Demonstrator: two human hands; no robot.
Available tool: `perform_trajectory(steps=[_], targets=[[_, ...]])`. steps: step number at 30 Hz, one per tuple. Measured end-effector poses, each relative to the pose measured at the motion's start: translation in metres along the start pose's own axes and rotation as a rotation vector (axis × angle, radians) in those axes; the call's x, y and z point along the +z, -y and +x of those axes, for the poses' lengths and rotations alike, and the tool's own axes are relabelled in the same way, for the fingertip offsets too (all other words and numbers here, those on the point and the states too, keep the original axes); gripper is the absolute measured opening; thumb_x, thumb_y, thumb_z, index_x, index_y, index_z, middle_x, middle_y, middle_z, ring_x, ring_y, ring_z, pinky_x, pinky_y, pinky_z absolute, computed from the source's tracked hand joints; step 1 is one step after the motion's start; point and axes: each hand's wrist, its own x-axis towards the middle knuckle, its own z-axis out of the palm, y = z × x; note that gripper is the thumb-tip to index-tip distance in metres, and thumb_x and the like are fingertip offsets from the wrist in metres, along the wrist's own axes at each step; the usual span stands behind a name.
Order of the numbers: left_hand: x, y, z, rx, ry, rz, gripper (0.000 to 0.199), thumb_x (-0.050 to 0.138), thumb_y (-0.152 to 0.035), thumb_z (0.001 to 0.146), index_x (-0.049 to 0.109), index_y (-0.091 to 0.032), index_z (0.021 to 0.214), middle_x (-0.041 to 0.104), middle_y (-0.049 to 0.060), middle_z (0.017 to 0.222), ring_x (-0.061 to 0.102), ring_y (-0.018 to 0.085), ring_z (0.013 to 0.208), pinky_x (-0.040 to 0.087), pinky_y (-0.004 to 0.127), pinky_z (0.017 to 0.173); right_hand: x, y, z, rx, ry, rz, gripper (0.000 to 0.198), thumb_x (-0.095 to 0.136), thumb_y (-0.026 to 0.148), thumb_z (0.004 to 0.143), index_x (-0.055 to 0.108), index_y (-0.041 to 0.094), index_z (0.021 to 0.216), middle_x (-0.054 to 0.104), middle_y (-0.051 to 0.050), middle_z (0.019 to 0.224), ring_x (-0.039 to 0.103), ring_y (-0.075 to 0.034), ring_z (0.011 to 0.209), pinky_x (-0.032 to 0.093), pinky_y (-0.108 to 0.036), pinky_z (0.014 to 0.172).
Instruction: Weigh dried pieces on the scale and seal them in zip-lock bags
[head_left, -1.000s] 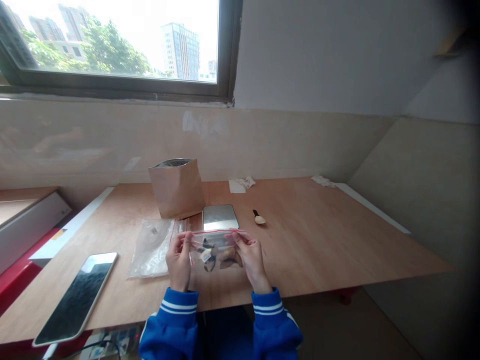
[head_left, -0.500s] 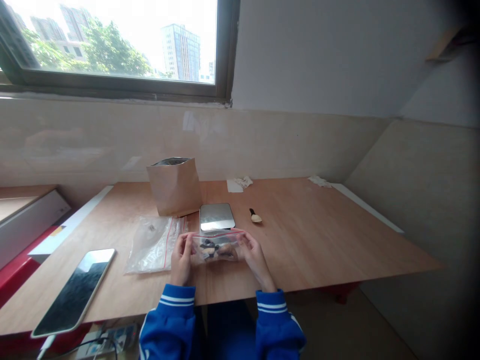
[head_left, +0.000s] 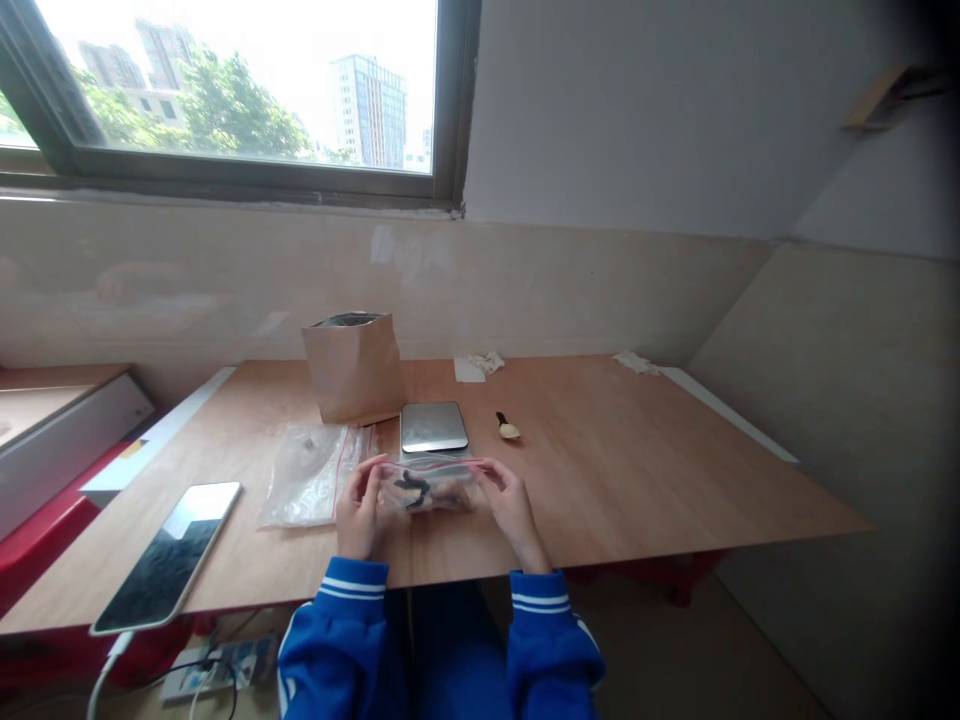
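Between my two hands is a clear zip bag [head_left: 433, 488] with a red seal line, holding dark and tan pieces that I cannot identify. My left hand [head_left: 361, 505] pinches its upper left corner. At the upper right corner my right hand [head_left: 510, 503] grips it, with fingers closed. The bag is held just over the near part of the table. Right behind it lies a flat silver scale [head_left: 433, 428]. A stack of clear zip bags [head_left: 304, 478] lies to the left of my left hand. Beyond my right hand rests a dark-handled scoop [head_left: 508, 429] with pale contents.
A brown paper pouch [head_left: 352, 372] stands open at the top behind the scale. A phone [head_left: 169, 560] with a plugged-in cable lies at the table's left. White paper [head_left: 469, 370] and crumpled tissue [head_left: 637, 363] are along the back edge. A power strip [head_left: 217, 668] sits below the table.
The view has shifted slightly. Both hands still hold the zip bag by its upper corners, and the pieces inside it have moved a little.
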Motion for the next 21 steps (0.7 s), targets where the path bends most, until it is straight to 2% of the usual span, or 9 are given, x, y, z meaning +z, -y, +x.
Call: perform_trajectory(steps=[3,6,13,21], targets=[[0.005,-0.003,-0.006,-0.013,-0.116,-0.048,0.033,0.060,-0.043,0.080,0.065,-0.017,0.100,0.070,0.005,0.084,0.066,0.019,0.086,0.048,0.032,0.085,0.001,-0.002,0.000,0.004,-0.053,0.058,0.029,0.063,0.045,0.079,0.070,0.017,0.087,0.072,-0.008,0.093,0.065,-0.023,0.092,0.048,-0.036,0.087],[0.008,-0.004,-0.008,-0.040,-0.165,-0.091,0.034,0.064,-0.043,0.076,0.065,-0.015,0.095,0.072,0.006,0.083,0.067,0.020,0.084,0.049,0.034,0.085,0.002,-0.003,-0.001,0.029,-0.048,0.131,0.033,0.061,0.047,0.080,0.069,0.017,0.088,0.073,-0.008,0.088,0.067,-0.022,0.085,0.050,-0.037,0.085],[0.002,-0.004,-0.005,-0.045,-0.077,-0.042,0.032,0.068,-0.043,0.072,0.066,-0.015,0.088,0.071,0.006,0.085,0.066,0.020,0.085,0.050,0.033,0.081,-0.003,-0.004,-0.003,0.021,-0.044,0.143,0.036,0.054,0.049,0.084,0.067,0.018,0.095,0.073,-0.007,0.090,0.067,-0.020,0.085,0.052,-0.034,0.082],[-0.003,-0.005,-0.005,-0.010,-0.028,0.082,0.030,0.067,-0.043,0.073,0.067,-0.016,0.086,0.068,0.005,0.084,0.064,0.019,0.083,0.049,0.032,0.080,-0.003,-0.010,-0.004,-0.075,-0.169,-0.008,0.030,0.055,0.045,0.084,0.066,0.018,0.089,0.071,-0.007,0.090,0.066,-0.021,0.088,0.051,-0.034,0.080]])
